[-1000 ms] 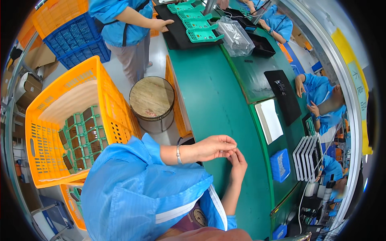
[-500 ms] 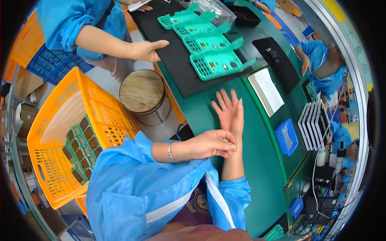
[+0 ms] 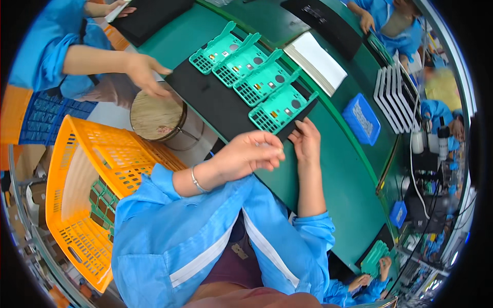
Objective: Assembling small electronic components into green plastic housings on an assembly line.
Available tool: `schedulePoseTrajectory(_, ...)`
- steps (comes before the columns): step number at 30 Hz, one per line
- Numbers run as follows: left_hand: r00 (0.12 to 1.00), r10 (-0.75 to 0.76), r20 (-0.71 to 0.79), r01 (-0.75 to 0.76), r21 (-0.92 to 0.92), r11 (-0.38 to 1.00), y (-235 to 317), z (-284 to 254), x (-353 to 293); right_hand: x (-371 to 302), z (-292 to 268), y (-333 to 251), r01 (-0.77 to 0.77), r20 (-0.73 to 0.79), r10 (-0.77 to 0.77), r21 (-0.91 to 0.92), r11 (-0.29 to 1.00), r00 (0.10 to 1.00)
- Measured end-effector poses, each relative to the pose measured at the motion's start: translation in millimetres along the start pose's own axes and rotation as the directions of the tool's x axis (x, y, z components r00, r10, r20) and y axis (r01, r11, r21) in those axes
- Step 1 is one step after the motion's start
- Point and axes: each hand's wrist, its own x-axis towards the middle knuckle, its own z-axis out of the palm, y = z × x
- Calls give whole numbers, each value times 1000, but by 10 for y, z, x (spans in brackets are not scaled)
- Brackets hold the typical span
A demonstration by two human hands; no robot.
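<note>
A black mat (image 3: 197, 84) lies on the green table and carries a row of several green plastic phone-shaped housings (image 3: 280, 108), each with a grille and a raised strip. My right hand (image 3: 307, 143) grips the mat's near right edge, close to the nearest housing. To its left, my left hand (image 3: 251, 154) hovers just off the mat's near edge. Its thumb and fingers are pressed together, and whatever they may hold is too small to make out. A co-worker's hand (image 3: 146, 72) is held out beside the mat's left end, apart from it.
An orange crate (image 3: 84, 251) and a round wooden stool (image 3: 156, 115) stand left of the table. White sheets (image 3: 316, 64), a blue bin (image 3: 361, 119) and a rack of white panels (image 3: 393, 100) are on the right. Other people in blue work around the table.
The mat with its housings has come nearer to me, and the co-worker's hand has let go of it. My right hand went from outstretched to gripping the mat; my left has moved off my right wrist.
</note>
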Motion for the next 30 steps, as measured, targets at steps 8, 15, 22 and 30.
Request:
schedulePoseTrajectory(8,994,-30,-107,22,-79,997,-251,-208,413,-941,-1541,-533,108,-390,-271,-391,914,880)
schedulePoseTrajectory(15,985,-158,-74,155,-47,987,-572,-25,708,-1500,-1302,-781,118,-363,-640,-805,581,678)
schedulePoseTrajectory(22,985,-171,-31,172,9,985,-817,138,791,-1556,-628,-601,251,-56,-492,-806,535,869)
schedulePoseTrajectory(30,972,-207,-114,222,144,964,-812,172,755,-1607,-822,-424,170,-112,-405,-783,598,908)
